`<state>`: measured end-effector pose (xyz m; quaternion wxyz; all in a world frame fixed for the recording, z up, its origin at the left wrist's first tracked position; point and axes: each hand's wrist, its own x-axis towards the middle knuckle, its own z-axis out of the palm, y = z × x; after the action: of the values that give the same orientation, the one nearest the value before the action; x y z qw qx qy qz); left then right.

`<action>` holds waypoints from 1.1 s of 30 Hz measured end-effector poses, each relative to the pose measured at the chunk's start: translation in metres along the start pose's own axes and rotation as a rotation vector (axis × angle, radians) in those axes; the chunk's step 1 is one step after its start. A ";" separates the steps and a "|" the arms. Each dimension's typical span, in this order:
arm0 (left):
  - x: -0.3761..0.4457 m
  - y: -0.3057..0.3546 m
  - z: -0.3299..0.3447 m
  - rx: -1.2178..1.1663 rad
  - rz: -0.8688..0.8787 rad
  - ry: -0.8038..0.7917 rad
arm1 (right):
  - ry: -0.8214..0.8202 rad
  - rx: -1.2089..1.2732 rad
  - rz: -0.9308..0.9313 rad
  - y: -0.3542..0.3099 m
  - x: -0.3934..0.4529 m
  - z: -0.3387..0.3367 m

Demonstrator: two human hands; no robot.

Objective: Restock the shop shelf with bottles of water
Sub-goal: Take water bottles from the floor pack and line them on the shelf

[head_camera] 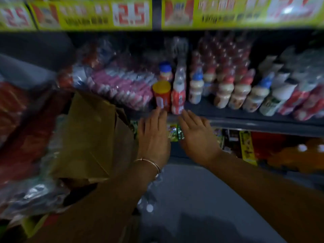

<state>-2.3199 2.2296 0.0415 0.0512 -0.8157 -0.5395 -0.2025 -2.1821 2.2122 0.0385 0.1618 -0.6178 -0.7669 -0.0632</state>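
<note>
Two hands reach toward front edge of shop shelf [245, 120], both flat, fingers straight, holding nothing. Left hand [154, 135] fingertips touch red jar with yellow lid [162, 95]; right hand [196, 135] fingertips just beside red-labelled water bottle [178, 99], standing upright at front edge, likely just set there and being squared into line. Cardboard box [91, 137] open at left, probably stock source. Picture blurred; labels unreadable
</note>
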 end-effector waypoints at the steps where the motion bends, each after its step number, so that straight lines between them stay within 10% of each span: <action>1: -0.013 -0.008 0.025 0.007 0.004 -0.008 | -0.023 0.011 0.007 -0.001 -0.008 0.027; 17: -0.172 -0.124 0.320 -0.002 -0.048 -0.239 | -0.605 0.277 0.091 -0.034 -0.095 0.373; 33: -0.190 -0.145 0.366 0.231 -0.045 -0.177 | -0.585 0.421 0.189 -0.043 -0.098 0.441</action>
<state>-2.4138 2.2366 -0.3852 0.0923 -0.8068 -0.5797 -0.0675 -2.2806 2.2428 -0.4038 0.0645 -0.6312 -0.7163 0.2904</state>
